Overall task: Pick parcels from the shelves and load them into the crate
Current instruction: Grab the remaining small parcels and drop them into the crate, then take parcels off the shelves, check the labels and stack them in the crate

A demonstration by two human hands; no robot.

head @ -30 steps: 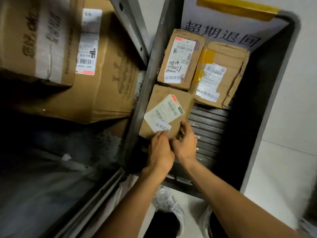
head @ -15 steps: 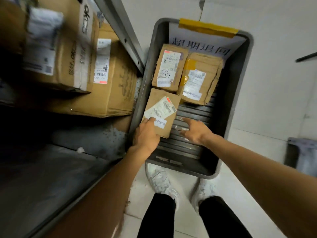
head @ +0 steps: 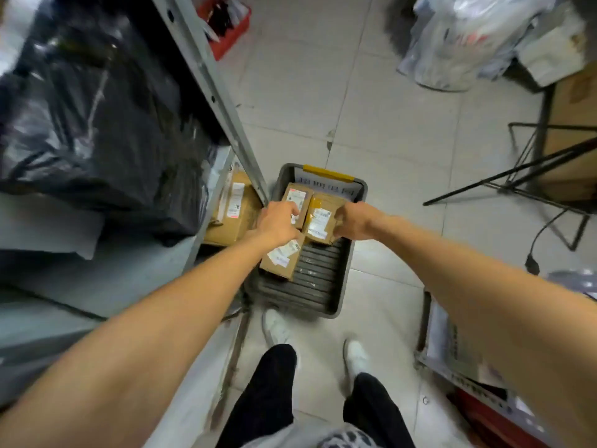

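A grey crate (head: 348, 276) stands on the tiled floor in front of my feet. Three brown cardboard parcels with white labels lie in it: one at the near left (head: 280, 261), one at the far left (head: 298, 193) and one at the far right (head: 320, 221). The crate's near right floor is bare ribbed plastic. My left hand (head: 278, 221) hovers above the left parcels with fingers loosely curled, holding nothing. My right hand (head: 353, 221) hangs above the far right parcel, also loosely curled and holding nothing.
The metal shelf rack (head: 219, 101) on the left carries a large black plastic bag (head: 97, 124) and, lower down, cardboard boxes (head: 237, 215). A red crate (head: 232, 30) sits far back. Clear plastic bags (head: 468, 37), a black stand (head: 517, 176) and another rack (head: 452, 367) stand on the right.
Both hands let go of the near left parcel and lifted away from the crate. The view rose and pulled back, so the crate now looks small and far below.
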